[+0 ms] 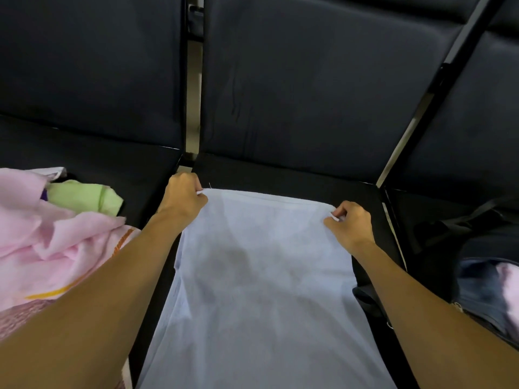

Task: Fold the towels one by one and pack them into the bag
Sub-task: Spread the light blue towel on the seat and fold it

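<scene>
the left hand (184, 196) pinches the far left corner of the blue towel (261, 276), fingers curled round the hem. the right hand (349, 224) pinches the far right corner the same way, thumb and fingers closed on the edge. between the two sets of fingers the hem runs taut, and the towel lies spread on the dark seat (280, 175) back toward the person. left of the left fingers sit a pink towel (50, 237) and a green towel (84, 196). right of the right fingers lies a dark bag (460, 234).
</scene>
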The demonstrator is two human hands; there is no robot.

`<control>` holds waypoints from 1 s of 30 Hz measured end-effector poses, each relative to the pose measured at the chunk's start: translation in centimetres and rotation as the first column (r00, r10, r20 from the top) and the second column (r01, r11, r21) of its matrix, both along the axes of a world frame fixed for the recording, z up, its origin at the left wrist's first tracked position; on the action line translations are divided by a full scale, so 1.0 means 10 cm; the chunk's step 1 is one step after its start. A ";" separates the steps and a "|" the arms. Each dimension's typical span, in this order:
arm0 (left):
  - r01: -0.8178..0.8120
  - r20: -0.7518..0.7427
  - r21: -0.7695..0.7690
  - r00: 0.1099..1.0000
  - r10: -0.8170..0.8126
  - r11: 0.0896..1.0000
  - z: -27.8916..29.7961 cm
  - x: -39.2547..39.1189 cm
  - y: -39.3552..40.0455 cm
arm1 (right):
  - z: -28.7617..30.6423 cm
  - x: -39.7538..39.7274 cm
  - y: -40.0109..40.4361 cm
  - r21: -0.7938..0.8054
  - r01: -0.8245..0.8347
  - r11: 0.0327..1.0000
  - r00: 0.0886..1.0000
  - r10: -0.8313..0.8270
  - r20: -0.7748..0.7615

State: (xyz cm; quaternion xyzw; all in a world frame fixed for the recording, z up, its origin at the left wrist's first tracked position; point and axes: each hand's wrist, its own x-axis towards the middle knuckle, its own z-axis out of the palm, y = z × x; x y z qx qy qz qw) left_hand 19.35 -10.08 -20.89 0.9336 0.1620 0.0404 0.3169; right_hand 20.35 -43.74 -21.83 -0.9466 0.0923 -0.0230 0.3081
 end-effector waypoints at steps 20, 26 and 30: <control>-0.081 0.334 0.106 0.942 0.042 0.991 0.93 -0.79 -0.03 | 0.90 -0.88 -0.01 0.277 0.078 0.958 0.836 -0.214 0.505; -0.067 0.594 -0.018 0.802 0.064 0.998 1.41 -1.30 -0.12 | 1.30 -1.30 -0.15 0.207 -0.122 0.971 0.732 -0.052 0.679; 0.104 0.611 -0.330 0.781 0.128 0.938 1.61 -1.60 -0.21 | 1.48 -1.51 -0.25 0.081 -0.112 0.990 0.742 0.029 0.670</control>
